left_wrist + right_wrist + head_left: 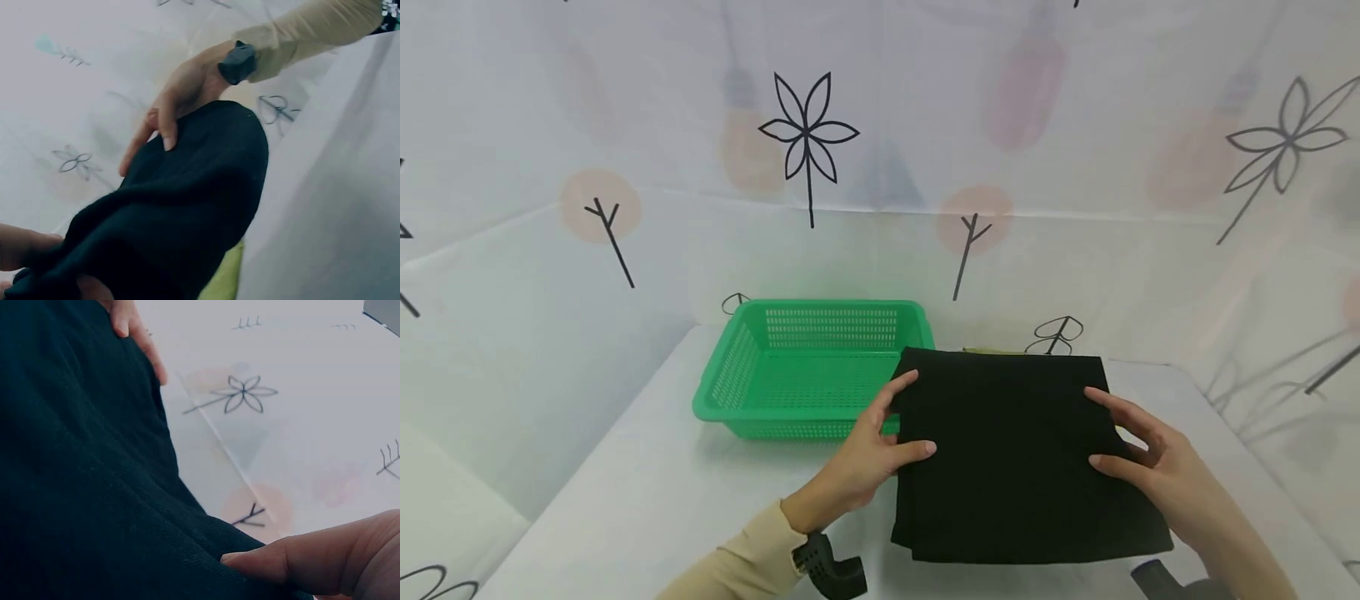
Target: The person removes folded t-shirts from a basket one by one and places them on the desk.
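Observation:
A folded black cloth (1007, 458) is held up between both hands in the head view, its layers slightly offset at the lower left corner. My left hand (861, 454) pinches its left side, thumb in front and some fingers hidden behind. On the opposite side, my right hand (1165, 467) grips the edge with the thumb across the front. The left wrist view shows the black cloth (181, 194) sagging in soft folds. In the right wrist view, the right thumb presses on the black cloth (106, 469).
A green plastic basket (812, 417) with perforated sides stands on the white table (647, 500), left of the cloth. Something yellow-green (225, 275) shows partly behind the cloth. A patterned white sheet (880, 167) hangs behind the table.

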Demonstrator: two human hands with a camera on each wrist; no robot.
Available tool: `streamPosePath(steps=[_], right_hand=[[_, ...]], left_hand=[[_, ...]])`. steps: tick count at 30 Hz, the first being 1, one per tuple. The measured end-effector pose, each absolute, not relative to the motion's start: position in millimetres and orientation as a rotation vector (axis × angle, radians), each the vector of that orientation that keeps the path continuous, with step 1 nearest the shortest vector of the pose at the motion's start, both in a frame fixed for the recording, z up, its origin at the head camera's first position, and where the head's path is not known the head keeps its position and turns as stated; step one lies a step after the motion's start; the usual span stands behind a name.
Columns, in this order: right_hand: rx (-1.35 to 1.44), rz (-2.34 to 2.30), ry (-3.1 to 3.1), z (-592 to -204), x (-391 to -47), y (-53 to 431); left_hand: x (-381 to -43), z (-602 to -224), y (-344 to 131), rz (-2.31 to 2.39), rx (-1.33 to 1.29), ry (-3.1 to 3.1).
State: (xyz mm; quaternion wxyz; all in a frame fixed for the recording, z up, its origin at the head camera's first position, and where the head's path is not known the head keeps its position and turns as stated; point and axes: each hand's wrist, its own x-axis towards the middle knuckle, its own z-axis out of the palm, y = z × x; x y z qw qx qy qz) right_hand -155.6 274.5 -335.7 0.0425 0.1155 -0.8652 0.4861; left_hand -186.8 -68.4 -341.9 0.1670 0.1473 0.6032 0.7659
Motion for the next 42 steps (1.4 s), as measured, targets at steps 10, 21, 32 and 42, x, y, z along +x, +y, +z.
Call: streamPosePath(steps=[10, 21, 32, 42], right_hand=[[0.246, 1.299, -2.769, -360.7, -132.4, 301.4], [0.411, 1.199, -2.725, -386.7, -110.1, 334.6], [0.507, 1.772, -2.833, -406.4, -112.8, 362.0], [0.327, 1.65, -2.959, -414.2, -121.3, 370.0]], left_hand=[[-175.5, -360.9, -40.5, 2.119, 0.465, 1.746], [-171.6, -382.5, -11.7, 2.013, 0.48, 1.698], [-175.3, -405.2, 3.8, 1.935, 0.411, 1.745], [-182.8, -411.1, 11.2, 1.909, 0.275, 1.748]])
